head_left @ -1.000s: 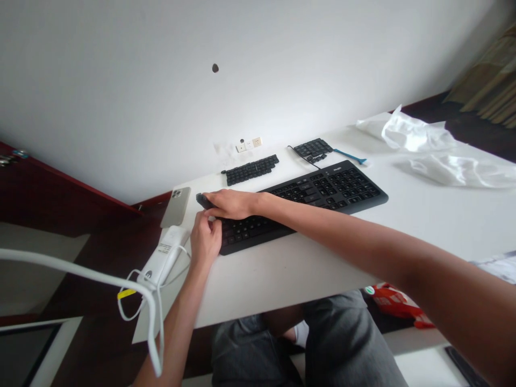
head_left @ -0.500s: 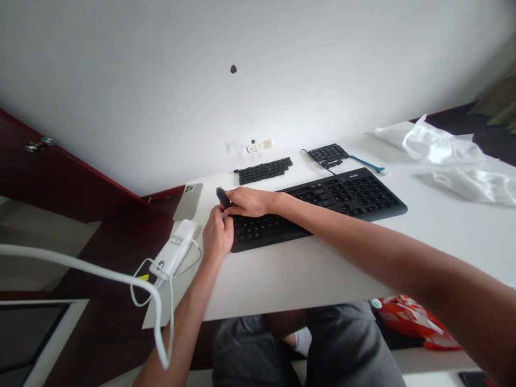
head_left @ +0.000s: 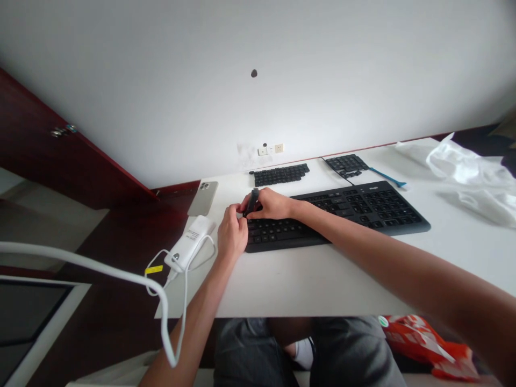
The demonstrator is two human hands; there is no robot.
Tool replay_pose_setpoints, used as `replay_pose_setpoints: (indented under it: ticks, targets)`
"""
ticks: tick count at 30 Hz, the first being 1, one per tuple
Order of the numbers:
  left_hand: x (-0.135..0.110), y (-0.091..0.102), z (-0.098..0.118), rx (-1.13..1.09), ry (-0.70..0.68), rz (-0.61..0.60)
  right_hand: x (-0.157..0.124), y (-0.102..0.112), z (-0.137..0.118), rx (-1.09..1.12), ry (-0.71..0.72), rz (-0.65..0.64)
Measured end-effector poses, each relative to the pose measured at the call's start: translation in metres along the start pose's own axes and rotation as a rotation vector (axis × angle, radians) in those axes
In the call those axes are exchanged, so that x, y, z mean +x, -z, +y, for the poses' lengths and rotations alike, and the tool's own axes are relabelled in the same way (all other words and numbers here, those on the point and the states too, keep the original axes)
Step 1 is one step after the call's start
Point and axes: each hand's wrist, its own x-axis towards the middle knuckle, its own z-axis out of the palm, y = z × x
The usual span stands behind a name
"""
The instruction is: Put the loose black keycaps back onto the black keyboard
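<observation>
A black keyboard (head_left: 346,207) lies on the white table, with my forearm across it. At its left end my right hand (head_left: 272,204) is closed around a short dark stick-like tool (head_left: 253,199) that stands nearly upright; its exact kind is unclear. My left hand (head_left: 233,231) rests by the keyboard's left edge, fingers pinched together close to the tool's lower end. What those fingertips grip is hidden. Behind the keyboard lie rows of loose black keycaps (head_left: 281,175) and a second group of keycaps (head_left: 346,162).
A blue-handled brush (head_left: 389,177) lies behind the keyboard. Left on the table (head_left: 290,285) are a phone (head_left: 203,198) and a white device (head_left: 189,242) with a cable. White plastic bags (head_left: 459,161) lie at the right. A white cable (head_left: 92,263) hangs in the left foreground.
The dark tool has gone from leaning left to nearly upright, still in my right hand. Both hands stay at the keyboard's left end. My view has shifted left.
</observation>
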Motion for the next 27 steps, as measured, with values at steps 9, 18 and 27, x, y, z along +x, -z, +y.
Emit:
replay_pose_setpoints:
  ticks: [9,18,27]
  targets:
    - [-0.0009,-0.0034,-0.0028,-0.009,-0.044,0.007,-0.0061,-0.0064,0.0051,0.273,-0.056,0.057]
    - [0.0008,-0.0049,-0.0076,-0.092,-0.059,0.026,-0.0072,-0.0075,0.0088,0.315,-0.130,0.083]
    - [0.0002,-0.0021,-0.0037,-0.108,-0.048,0.025,-0.0094,-0.0111,0.0086,0.277,-0.094,0.102]
